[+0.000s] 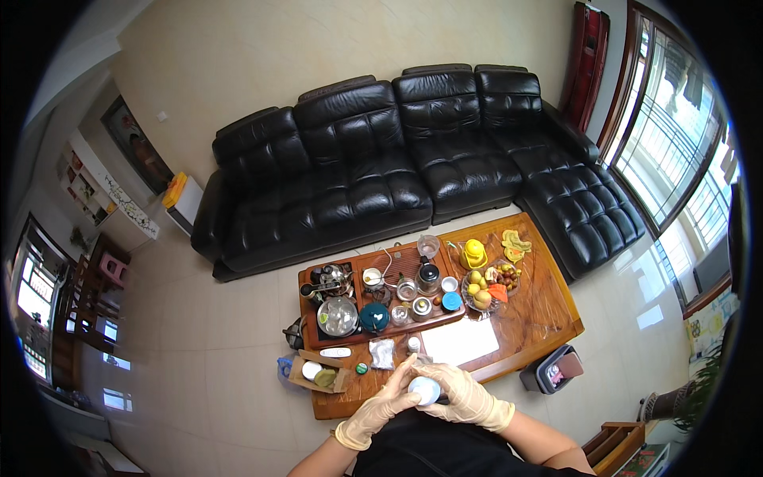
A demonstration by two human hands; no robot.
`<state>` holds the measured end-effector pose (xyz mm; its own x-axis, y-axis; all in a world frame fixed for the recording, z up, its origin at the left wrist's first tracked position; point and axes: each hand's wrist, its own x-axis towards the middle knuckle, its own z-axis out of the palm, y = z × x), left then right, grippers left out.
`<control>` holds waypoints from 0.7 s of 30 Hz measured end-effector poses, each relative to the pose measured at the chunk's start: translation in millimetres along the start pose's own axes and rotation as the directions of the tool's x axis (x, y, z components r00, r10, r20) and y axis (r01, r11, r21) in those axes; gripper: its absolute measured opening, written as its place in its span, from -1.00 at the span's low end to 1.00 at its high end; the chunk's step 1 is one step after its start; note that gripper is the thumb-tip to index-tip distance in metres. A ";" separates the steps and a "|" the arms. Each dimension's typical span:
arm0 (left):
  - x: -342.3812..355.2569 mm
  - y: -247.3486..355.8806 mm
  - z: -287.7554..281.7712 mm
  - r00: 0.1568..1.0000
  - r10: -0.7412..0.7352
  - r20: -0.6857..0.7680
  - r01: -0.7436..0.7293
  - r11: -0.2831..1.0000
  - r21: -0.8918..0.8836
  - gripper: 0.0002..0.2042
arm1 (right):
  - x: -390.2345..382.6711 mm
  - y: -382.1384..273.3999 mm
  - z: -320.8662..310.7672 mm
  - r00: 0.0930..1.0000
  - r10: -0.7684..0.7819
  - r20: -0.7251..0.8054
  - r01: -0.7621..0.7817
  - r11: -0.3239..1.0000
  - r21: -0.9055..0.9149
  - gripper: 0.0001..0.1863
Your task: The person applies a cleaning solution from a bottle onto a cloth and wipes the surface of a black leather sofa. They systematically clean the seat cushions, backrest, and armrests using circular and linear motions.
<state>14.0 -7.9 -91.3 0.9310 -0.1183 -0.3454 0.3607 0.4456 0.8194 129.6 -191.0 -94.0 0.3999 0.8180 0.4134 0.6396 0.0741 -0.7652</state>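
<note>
Both my hands wear pale, cream-coloured gloves and meet in front of my body at the table's near edge. Between them is a small round white and pale-blue container (pixel 424 389), seen from its top. My left hand (pixel 387 399) holds it from the left, thumb against its side. From the other side my right hand (pixel 462 395) curls round it. Just beyond my fingertips stands a small white bottle (pixel 413 344). A white sheet (pixel 459 342) lies flat past my right hand, and a clear plastic bag (pixel 381 354) lies beyond my left.
The wooden table (pixel 548 310) carries a tea tray (pixel 326 344) crowded with pots and jars, a fruit bowl (pixel 482 300) and a yellow container (pixel 474 254). An open cardboard box (pixel 338 375) sits at the near left corner. A bin (pixel 548 372) stands right; a black sofa (pixel 334 199) stands behind.
</note>
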 end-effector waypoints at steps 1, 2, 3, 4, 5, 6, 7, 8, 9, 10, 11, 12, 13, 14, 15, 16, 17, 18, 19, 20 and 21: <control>0.0 0.6 0.2 1.000 0.005 0.002 -0.005 1.000 -0.001 0.17 | 0.2 0.2 0.7 1.000 -0.003 -0.001 0.003 1.000 0.005 -0.21; -1.0 4.6 0.9 1.000 -0.017 0.009 0.017 1.000 -0.004 0.18 | 0.2 1.5 1.9 1.000 -0.006 -0.001 0.006 1.000 0.009 -0.22; -1.2 5.5 0.6 1.000 -0.011 0.007 0.011 1.000 0.000 0.18 | 1.4 2.0 2.0 1.000 -0.013 -0.002 0.013 1.000 0.013 -0.22; -1.5 5.8 0.3 1.000 -0.005 0.006 0.005 1.000 0.004 0.18 | 2.0 0.0 1.4 1.000 0.010 0.012 -0.010 1.000 0.014 -0.24; -1.8 6.1 -0.2 1.000 0.001 0.004 -0.001 1.000 0.007 0.18 | 2.9 -0.3 1.5 1.000 0.010 0.011 -0.010 1.000 0.016 -0.24; -1.7 7.7 -0.2 1.000 -0.001 0.003 0.001 1.000 0.007 0.18 | 3.9 -0.2 1.6 1.000 0.008 0.009 -0.009 1.000 0.017 -0.24; -1.9 9.6 -0.1 1.000 -0.004 0.003 0.004 1.000 0.006 0.18 | 4.8 -0.1 1.7 1.000 0.007 0.006 -0.007 1.000 0.019 -0.23; -2.4 10.7 -0.2 1.000 -0.007 0.002 0.007 1.000 0.006 0.17 | 5.9 -0.5 1.8 1.000 0.003 0.005 -0.003 1.000 0.021 -0.23; -3.0 11.4 -1.0 1.000 -0.009 -0.001 0.009 1.000 0.004 0.17 | 7.6 -1.1 1.7 1.000 -0.002 0.005 0.002 1.000 0.024 -0.23; -3.7 12.0 -2.0 1.000 -0.011 -0.004 0.011 1.000 0.002 0.17 | 8.9 -1.4 1.8 1.000 -0.007 0.004 0.007 1.000 0.026 -0.23; -4.0 12.3 -2.8 1.000 -0.013 -0.006 0.013 1.000 0.000 0.17 | 8.9 -1.4 2.5 1.000 0.003 0.011 -0.004 0.999 0.032 -0.23; -3.6 11.8 -3.7 1.000 -0.011 -0.007 0.011 1.000 0.004 0.17 | 8.8 -1.2 3.0 1.000 0.010 0.015 -0.010 0.999 0.034 -0.23; -3.9 9.4 -4.9 1.000 -0.009 -0.007 0.009 1.000 0.007 0.17 | 8.4 -0.9 3.6 1.000 0.016 0.019 -0.017 0.999 0.035 -0.23; -3.9 7.9 -5.8 1.000 -0.007 -0.008 0.007 1.000 0.011 0.17 | 7.0 0.0 4.9 1.000 0.009 0.017 -0.009 1.000 0.025 -0.23; -4.1 7.9 -6.2 1.000 -0.010 -0.008 0.010 1.000 0.007 0.17 | 5.4 1.5 7.2 1.000 0.001 0.014 -0.001 1.000 0.017 -0.22; -4.3 8.3 -5.6 1.000 -0.012 -0.009 0.012 1.000 0.002 0.18 | 5.6 2.9 7.8 1.000 -0.006 0.011 0.006 1.000 0.009 -0.22; -4.1 9.8 -4.6 1.000 -0.015 -0.009 0.015 1.000 -0.002 0.18 | 8.1 2.5 5.5 1.000 -0.009 0.016 0.009 1.000 0.012 -0.22; -4.2 14.4 -2.5 1.000 -0.010 -0.009 0.010 1.000 0.001 0.19 | 10.8 0.6 3.0 1.000 -0.011 0.023 0.011 1.000 0.018 -0.21; -4.1 14.4 -2.7 1.000 -0.005 -0.010 0.005 1.000 0.009 0.19 | 12.6 -0.6 1.6 0.999 -0.012 0.029 0.012 1.000 0.025 -0.21; -4.3 13.5 -3.2 1.000 0.000 -0.011 0.000 1.000 0.017 0.19 | 12.3 -0.8 2.7 1.000 -0.002 0.019 0.002 1.000 0.026 -0.21; -4.2 11.9 -2.7 1.000 0.004 -0.010 -0.004 1.000 0.020 0.19 | 9.1 -1.6 3.9 1.000 0.011 0.011 -0.012 1.000 0.026 -0.20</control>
<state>14.2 0.3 -81.3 0.9318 -0.1076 -0.3467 0.3582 0.4278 0.8299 129.7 -181.4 -91.0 0.3996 0.8253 0.3990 0.6177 0.0791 -0.7824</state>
